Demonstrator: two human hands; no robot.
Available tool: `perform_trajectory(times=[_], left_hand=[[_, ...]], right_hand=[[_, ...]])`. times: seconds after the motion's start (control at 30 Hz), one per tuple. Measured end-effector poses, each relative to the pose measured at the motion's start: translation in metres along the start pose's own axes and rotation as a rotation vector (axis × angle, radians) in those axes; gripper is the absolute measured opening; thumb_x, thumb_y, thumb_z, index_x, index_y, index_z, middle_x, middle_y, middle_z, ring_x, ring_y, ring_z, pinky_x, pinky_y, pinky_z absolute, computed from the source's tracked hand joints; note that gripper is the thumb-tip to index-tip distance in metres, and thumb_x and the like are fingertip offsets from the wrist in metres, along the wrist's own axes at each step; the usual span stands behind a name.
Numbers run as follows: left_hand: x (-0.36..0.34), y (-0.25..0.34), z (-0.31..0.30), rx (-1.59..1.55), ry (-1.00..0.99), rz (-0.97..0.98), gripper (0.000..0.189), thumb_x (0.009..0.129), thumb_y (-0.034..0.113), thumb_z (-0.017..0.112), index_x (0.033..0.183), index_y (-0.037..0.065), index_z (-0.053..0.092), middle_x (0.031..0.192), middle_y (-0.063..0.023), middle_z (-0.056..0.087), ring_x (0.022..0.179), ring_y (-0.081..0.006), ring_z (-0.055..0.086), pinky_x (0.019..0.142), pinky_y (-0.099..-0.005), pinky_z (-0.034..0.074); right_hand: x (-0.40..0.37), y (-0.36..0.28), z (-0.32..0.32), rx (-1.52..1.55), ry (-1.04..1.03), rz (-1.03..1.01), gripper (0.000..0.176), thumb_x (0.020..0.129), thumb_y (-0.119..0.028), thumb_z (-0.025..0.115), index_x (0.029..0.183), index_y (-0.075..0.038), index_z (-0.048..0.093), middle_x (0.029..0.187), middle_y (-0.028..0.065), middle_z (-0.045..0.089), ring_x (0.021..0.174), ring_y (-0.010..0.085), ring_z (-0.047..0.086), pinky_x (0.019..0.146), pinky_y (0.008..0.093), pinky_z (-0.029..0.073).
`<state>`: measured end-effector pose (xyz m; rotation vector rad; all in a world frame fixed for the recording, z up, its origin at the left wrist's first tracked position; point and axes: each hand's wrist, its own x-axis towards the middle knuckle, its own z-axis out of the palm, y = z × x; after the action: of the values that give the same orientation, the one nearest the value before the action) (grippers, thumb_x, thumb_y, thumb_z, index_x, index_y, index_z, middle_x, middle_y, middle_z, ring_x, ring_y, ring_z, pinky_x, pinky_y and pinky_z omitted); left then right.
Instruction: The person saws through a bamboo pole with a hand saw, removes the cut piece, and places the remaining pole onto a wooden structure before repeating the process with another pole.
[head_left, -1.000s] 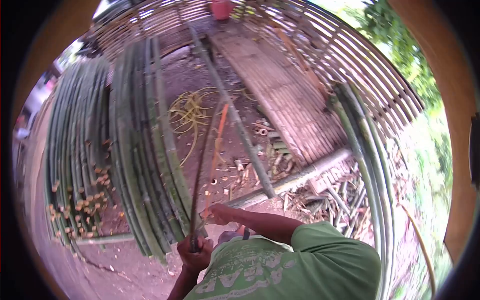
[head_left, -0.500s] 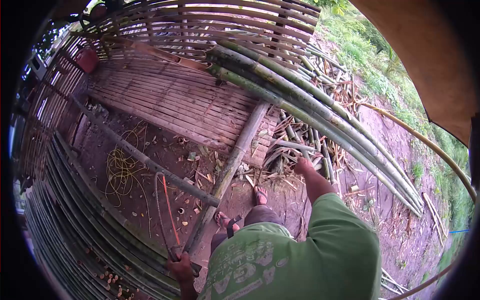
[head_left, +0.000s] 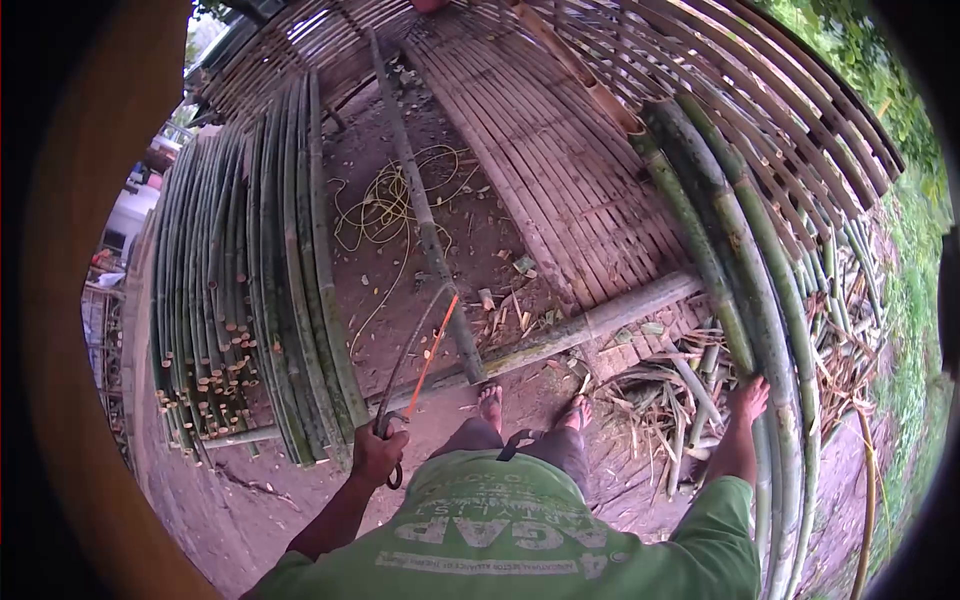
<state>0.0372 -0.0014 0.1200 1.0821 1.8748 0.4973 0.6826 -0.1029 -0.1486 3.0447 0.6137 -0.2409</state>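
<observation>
My left hand (head_left: 380, 452) is closed around the dark handle of a bow saw (head_left: 431, 358) with an orange blade, held in front of the cut bamboo poles. On the other side, my right hand (head_left: 749, 398) lies with its fingers stretched against the thick green bamboo poles (head_left: 758, 290). These poles rest side by side, running from the slatted bamboo structure down toward me. Below them, a horizontal pole (head_left: 600, 322) crosses in front of my feet.
A stack of bamboo poles (head_left: 290, 250) stands at the left. A slatted platform (head_left: 570, 160) stretches away ahead. Yellow rope (head_left: 392, 200) lies coiled on the ground. Bamboo scraps (head_left: 690, 385) are piled at the right. A thinner pole (head_left: 415, 185) leans over the crossing pole.
The view has turned to the right side of the poles' stack, bringing more of the left stack into sight. My right hand has moved onto the thick poles. The saw stays in my left hand.
</observation>
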Motion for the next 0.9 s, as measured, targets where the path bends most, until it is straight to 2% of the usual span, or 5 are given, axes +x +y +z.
perform_trajectory(times=[0.33, 0.5, 0.63, 0.7, 0.9], left_hand=[[0.009, -0.011, 0.007, 0.024, 0.009, 0.107, 0.027, 0.076, 0.015, 0.069, 0.067, 0.008, 0.045, 0.054, 0.0017, 0.046, 0.049, -0.0069, 0.045, 0.045, -0.0266, 0.037], [0.040, -0.021, -0.004, 0.097, 0.006, 0.138, 0.027, 0.074, 0.016, 0.069, 0.065, 0.007, 0.046, 0.054, 0.0021, 0.044, 0.052, -0.0076, 0.040, 0.048, -0.0286, 0.036], [0.054, -0.039, -0.019, 0.095, 0.036, 0.182, 0.028, 0.074, 0.016, 0.068, 0.062, 0.007, 0.045, 0.053, 0.0017, 0.044, 0.050, -0.0081, 0.040, 0.047, -0.0296, 0.034], [0.055, -0.045, -0.027, 0.071, 0.017, 0.139, 0.029, 0.074, 0.016, 0.068, 0.061, 0.007, 0.044, 0.051, 0.0003, 0.043, 0.049, -0.0086, 0.039, 0.046, -0.0301, 0.034], [0.059, -0.078, -0.057, 0.090, 0.053, 0.140, 0.029, 0.074, 0.016, 0.067, 0.061, 0.006, 0.043, 0.051, -0.0012, 0.043, 0.047, -0.0104, 0.038, 0.046, -0.0313, 0.033]], right_hand=[[0.016, 0.018, 0.019, 0.012, -0.141, -0.075, 0.088, 0.061, -0.034, 0.081, 0.135, -0.007, 0.040, 0.134, 0.0183, 0.048, 0.124, 0.0354, 0.047, 0.103, 0.0452, 0.041], [0.028, 0.002, 0.013, -0.205, -0.192, -0.142, 0.067, 0.059, -0.024, 0.081, 0.120, -0.011, 0.056, 0.119, 0.0129, 0.060, 0.112, 0.0319, 0.058, 0.095, 0.0434, 0.048], [-0.064, -0.025, -0.007, -0.065, -0.134, -0.235, 0.052, 0.063, -0.024, 0.078, 0.106, -0.008, 0.055, 0.107, 0.0183, 0.061, 0.103, 0.0371, 0.059, 0.090, 0.0472, 0.048], [-0.098, 0.003, 0.065, 0.116, -0.042, -0.338, 0.058, 0.061, -0.026, 0.078, 0.109, -0.005, 0.054, 0.097, 0.0192, 0.063, 0.093, 0.0382, 0.062, 0.081, 0.0456, 0.051], [-0.253, -0.073, 0.025, -0.215, -0.632, -0.374, 0.077, 0.048, -0.034, 0.087, 0.113, -0.011, 0.051, 0.098, 0.0136, 0.067, 0.092, 0.0330, 0.066, 0.081, 0.0436, 0.053]])
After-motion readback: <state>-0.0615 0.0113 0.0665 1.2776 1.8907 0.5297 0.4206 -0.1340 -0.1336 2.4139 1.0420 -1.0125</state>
